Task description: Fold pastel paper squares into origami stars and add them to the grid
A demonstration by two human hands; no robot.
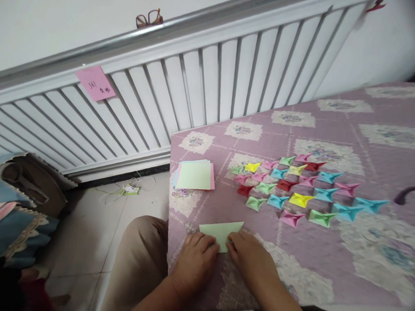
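Note:
A pale green sheet of origami paper [221, 230], folded into a wide strip, lies flat near the table's front edge. My left hand [199, 258] grips its lower left part, with the thumb and curled fingers pressed on the paper. At its lower right, my right hand [249, 255] holds the same paper with bent fingers. Both hands cover its lower corners. Farther back on the left sits a stack of square paper [194, 175], pale green on top with pink and blue edges showing. To the right stand several folded paper shapes [301, 199] in pink, green, blue, yellow and red.
A purple flowered cloth covers the table [227, 198]. Behind it runs a white radiator [210, 81] bearing a pink note [95, 83], with eyeglasses [149, 19] on the ledge above. A dark curved object [407, 193] rests at the right. A power strip [131, 189] lies on the floor.

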